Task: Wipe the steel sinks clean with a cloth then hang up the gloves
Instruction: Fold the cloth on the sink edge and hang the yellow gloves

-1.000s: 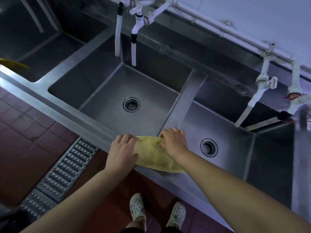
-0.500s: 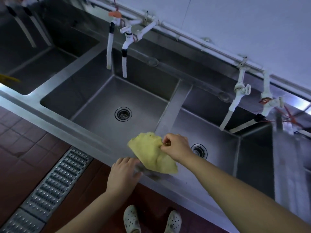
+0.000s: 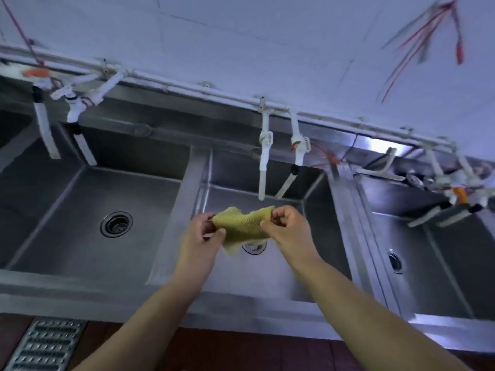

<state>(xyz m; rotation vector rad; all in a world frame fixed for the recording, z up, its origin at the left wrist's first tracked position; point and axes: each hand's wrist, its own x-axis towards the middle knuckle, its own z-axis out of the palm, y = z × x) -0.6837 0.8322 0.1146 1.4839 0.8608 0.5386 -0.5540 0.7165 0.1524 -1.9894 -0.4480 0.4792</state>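
While your left hand (image 3: 204,231) pinches one edge of the yellow cloth (image 3: 242,226), your right hand (image 3: 288,224) pinches the opposite edge, so the cloth is stretched between them in the air. You hold it above the middle steel sink (image 3: 308,266), and it partly hides the drain (image 3: 254,246) there. White taps (image 3: 263,167) hang just behind. Another sink (image 3: 67,210) lies to the left, and a floor grate (image 3: 45,344) is below.

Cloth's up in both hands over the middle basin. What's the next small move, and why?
Probably lower the yellow cloth onto the floor of the middle sink and start wiping. Left hand and right hand each pinch an edge, holding it spread in the air, touching no steel.
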